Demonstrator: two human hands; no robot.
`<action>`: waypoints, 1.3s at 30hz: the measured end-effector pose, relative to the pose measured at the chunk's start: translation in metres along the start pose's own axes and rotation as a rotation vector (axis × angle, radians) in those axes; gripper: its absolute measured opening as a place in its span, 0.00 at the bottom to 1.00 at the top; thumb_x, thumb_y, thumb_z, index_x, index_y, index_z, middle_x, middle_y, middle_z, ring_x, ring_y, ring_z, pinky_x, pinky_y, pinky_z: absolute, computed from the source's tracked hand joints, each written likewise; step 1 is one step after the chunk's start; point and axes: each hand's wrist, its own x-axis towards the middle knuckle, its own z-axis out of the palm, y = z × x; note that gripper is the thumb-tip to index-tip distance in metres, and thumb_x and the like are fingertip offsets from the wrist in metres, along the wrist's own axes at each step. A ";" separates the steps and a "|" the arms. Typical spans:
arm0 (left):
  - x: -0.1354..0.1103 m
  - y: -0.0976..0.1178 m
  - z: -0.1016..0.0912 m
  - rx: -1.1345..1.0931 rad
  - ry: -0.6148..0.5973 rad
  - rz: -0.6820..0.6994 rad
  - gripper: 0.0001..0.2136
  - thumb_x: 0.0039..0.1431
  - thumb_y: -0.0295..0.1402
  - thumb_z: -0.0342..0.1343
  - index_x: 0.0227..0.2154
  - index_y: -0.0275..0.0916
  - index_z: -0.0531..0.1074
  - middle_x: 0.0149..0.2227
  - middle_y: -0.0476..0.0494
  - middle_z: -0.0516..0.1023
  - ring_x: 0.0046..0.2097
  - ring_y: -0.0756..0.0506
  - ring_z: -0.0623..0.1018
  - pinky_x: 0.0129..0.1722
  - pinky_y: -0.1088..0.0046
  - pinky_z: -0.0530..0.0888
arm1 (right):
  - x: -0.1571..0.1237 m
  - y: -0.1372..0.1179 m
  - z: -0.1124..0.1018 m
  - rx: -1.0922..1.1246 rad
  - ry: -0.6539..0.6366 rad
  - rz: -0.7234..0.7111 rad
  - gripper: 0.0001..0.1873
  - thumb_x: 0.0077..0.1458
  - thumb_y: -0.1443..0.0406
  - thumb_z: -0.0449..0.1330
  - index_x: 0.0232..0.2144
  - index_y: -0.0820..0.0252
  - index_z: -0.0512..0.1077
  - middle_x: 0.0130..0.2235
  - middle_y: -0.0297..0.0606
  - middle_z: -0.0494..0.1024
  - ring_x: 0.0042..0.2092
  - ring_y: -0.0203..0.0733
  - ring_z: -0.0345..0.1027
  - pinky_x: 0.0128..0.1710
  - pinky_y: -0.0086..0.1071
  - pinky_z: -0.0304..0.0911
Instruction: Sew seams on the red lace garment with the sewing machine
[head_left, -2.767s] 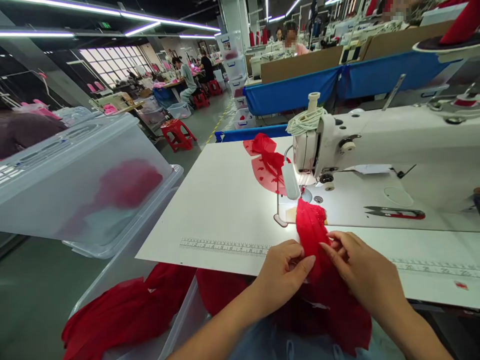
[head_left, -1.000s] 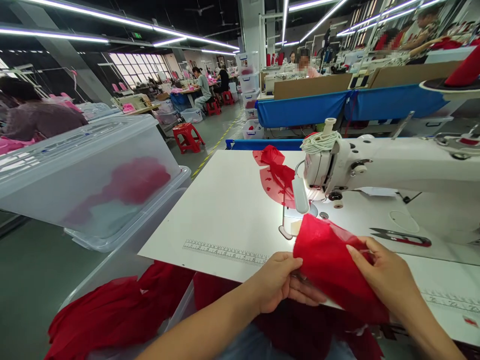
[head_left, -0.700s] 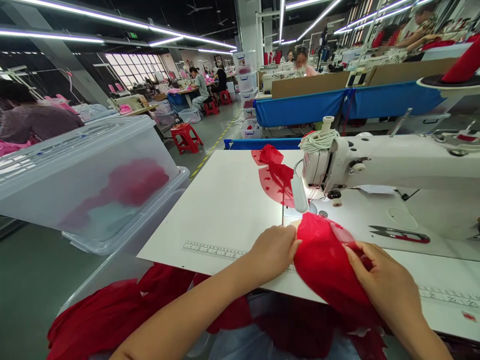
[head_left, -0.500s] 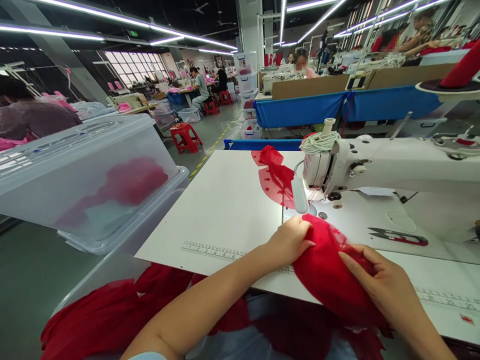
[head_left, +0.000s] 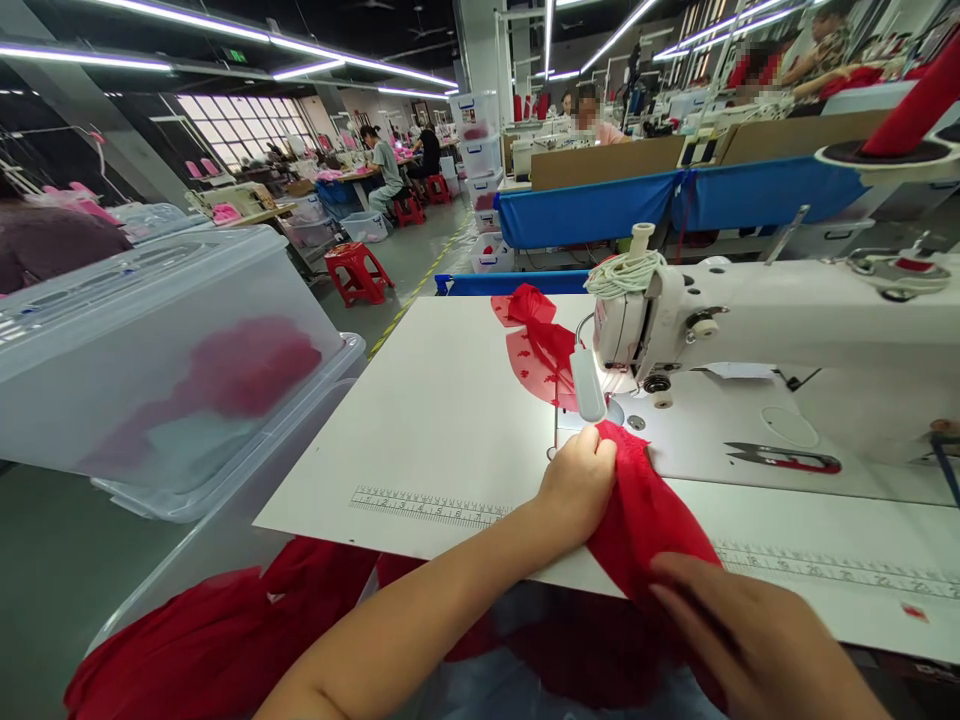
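Observation:
My left hand (head_left: 577, 483) is closed on the upper edge of a red mesh fabric piece (head_left: 645, 515), close to the needle area of the white sewing machine (head_left: 750, 310). The fabric runs from the needle plate down over the table's front edge. My right hand (head_left: 739, 630) lies on the lower part of the same fabric near the table edge; it is blurred, with its fingers stretched along the cloth. Another red lace piece (head_left: 536, 340) lies on the table behind the machine head.
Red-handled thread snips (head_left: 784, 458) lie on the machine bed to the right. A ruler strip (head_left: 427, 505) runs along the white table's front. Clear plastic bins (head_left: 165, 350) with red fabric stand at left. Other people sew at stations behind.
My left hand has pushed the fabric's top edge forward to the needle area. My right hand has slid back toward me down the cloth to the table edge.

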 end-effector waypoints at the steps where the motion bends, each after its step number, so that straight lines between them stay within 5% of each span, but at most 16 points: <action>1: 0.000 -0.002 -0.001 -0.005 -0.002 0.005 0.11 0.60 0.17 0.46 0.29 0.40 0.62 0.36 0.44 0.69 0.37 0.44 0.70 0.34 0.68 0.67 | 0.003 -0.006 0.005 0.050 -0.054 -0.039 0.12 0.67 0.58 0.53 0.44 0.45 0.76 0.36 0.30 0.85 0.32 0.38 0.80 0.29 0.25 0.71; 5: -0.003 -0.010 -0.003 -0.036 -0.009 0.033 0.13 0.51 0.14 0.47 0.29 0.41 0.59 0.35 0.46 0.68 0.35 0.45 0.69 0.33 0.69 0.65 | 0.011 -0.009 0.019 0.125 -0.017 0.147 0.17 0.71 0.57 0.45 0.45 0.49 0.74 0.35 0.34 0.82 0.31 0.38 0.77 0.30 0.28 0.72; 10: -0.008 -0.016 0.000 -0.083 0.008 0.092 0.11 0.57 0.19 0.48 0.29 0.42 0.55 0.35 0.46 0.66 0.36 0.45 0.68 0.35 0.68 0.67 | 0.016 0.016 0.023 -0.229 0.104 0.305 0.22 0.66 0.51 0.45 0.47 0.51 0.74 0.48 0.40 0.80 0.30 0.42 0.76 0.19 0.33 0.65; 15: -0.010 -0.022 0.006 -0.099 0.025 0.095 0.14 0.51 0.16 0.47 0.30 0.43 0.55 0.37 0.45 0.67 0.38 0.43 0.68 0.38 0.66 0.69 | 0.022 0.028 0.021 -0.381 0.077 0.442 0.21 0.65 0.51 0.43 0.35 0.49 0.74 0.40 0.36 0.82 0.25 0.42 0.72 0.15 0.32 0.55; 21: -0.011 -0.024 0.006 -0.105 0.020 0.112 0.15 0.47 0.15 0.47 0.29 0.43 0.55 0.36 0.45 0.67 0.38 0.43 0.68 0.38 0.66 0.70 | 0.029 0.030 0.003 -0.405 0.361 0.485 0.18 0.64 0.54 0.47 0.39 0.52 0.74 0.42 0.43 0.81 0.29 0.46 0.74 0.21 0.36 0.62; 25: -0.011 -0.023 0.006 -0.112 0.038 0.108 0.12 0.54 0.17 0.48 0.30 0.43 0.56 0.38 0.43 0.67 0.39 0.43 0.69 0.39 0.66 0.70 | 0.031 0.010 0.012 -0.226 0.167 0.337 0.21 0.64 0.50 0.46 0.30 0.50 0.71 0.33 0.36 0.80 0.27 0.42 0.73 0.19 0.32 0.59; 27: -0.012 -0.022 0.007 -0.117 0.048 0.107 0.09 0.60 0.21 0.48 0.30 0.42 0.57 0.38 0.43 0.68 0.39 0.43 0.69 0.40 0.65 0.70 | 0.030 0.000 0.020 -0.227 0.081 0.355 0.24 0.64 0.47 0.44 0.24 0.50 0.67 0.27 0.34 0.77 0.22 0.42 0.68 0.15 0.32 0.50; 30: -0.012 -0.021 0.005 -0.126 0.054 0.108 0.08 0.65 0.27 0.49 0.30 0.42 0.58 0.38 0.43 0.68 0.39 0.43 0.70 0.40 0.64 0.71 | 0.020 -0.003 0.029 -0.166 0.053 0.425 0.25 0.65 0.45 0.45 0.24 0.50 0.64 0.21 0.31 0.72 0.20 0.43 0.67 0.16 0.32 0.52; 35: -0.011 -0.015 -0.003 -0.115 0.009 0.070 0.11 0.65 0.36 0.57 0.32 0.41 0.60 0.40 0.41 0.69 0.40 0.42 0.71 0.41 0.63 0.72 | -0.009 0.011 0.035 0.022 -0.052 0.498 0.20 0.66 0.46 0.43 0.39 0.47 0.69 0.25 0.31 0.80 0.25 0.47 0.75 0.21 0.35 0.64; 39: -0.011 -0.007 -0.008 -0.080 -0.054 0.030 0.15 0.60 0.40 0.62 0.33 0.41 0.61 0.42 0.39 0.70 0.42 0.39 0.72 0.42 0.60 0.73 | -0.018 0.018 0.019 -0.109 -0.151 0.484 0.23 0.64 0.46 0.44 0.48 0.49 0.70 0.22 0.32 0.78 0.21 0.50 0.74 0.16 0.36 0.62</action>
